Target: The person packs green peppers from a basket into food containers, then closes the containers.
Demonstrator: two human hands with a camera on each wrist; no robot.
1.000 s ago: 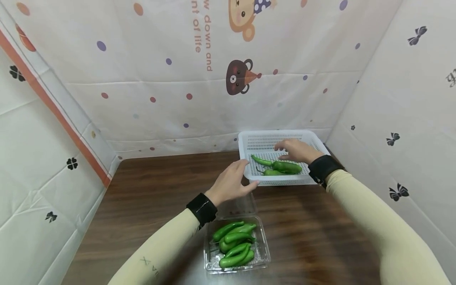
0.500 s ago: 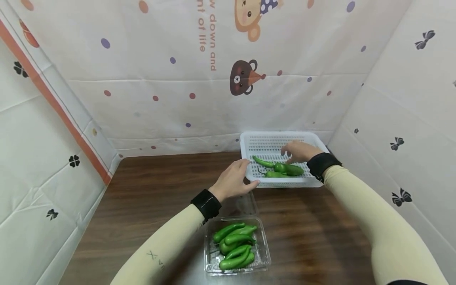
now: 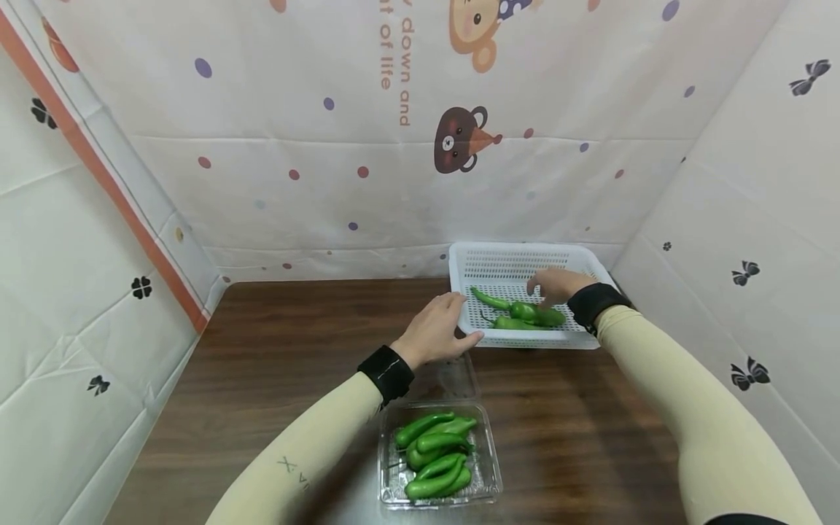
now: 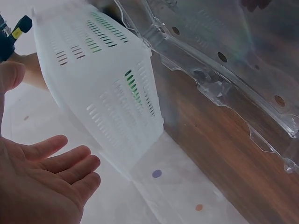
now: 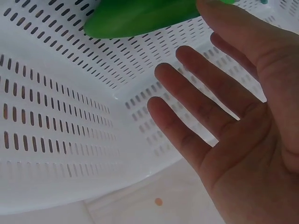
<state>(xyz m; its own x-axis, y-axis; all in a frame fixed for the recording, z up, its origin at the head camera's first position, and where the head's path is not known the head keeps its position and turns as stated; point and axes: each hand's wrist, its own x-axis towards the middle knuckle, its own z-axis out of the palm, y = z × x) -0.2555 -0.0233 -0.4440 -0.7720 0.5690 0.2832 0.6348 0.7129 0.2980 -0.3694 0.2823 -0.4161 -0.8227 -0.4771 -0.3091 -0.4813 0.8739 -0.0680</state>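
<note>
A white perforated basket (image 3: 512,259) stands at the back right of the brown table and holds green peppers (image 3: 525,315). My right hand (image 3: 550,283) hovers over them inside the basket with straight, spread fingers (image 5: 196,93) and holds nothing; one pepper (image 5: 140,16) lies just past the fingertips. My left hand (image 3: 438,329) is at the basket's near left corner (image 4: 107,98), its fingers (image 4: 60,163) relaxed and empty. A clear plastic clamshell (image 3: 488,467) near me holds several green peppers (image 3: 433,456).
The clamshell's open lid (image 3: 453,373) lies flat between the tray and the basket, also seen as the clear lid (image 4: 224,60) in the left wrist view. Patterned white cloth walls (image 3: 367,182) close in the table on the left, back and right.
My right hand has drawn back slightly to the right above the peppers in the basket. The left hand has stayed by the basket's corner. The head camera has tilted a little.
</note>
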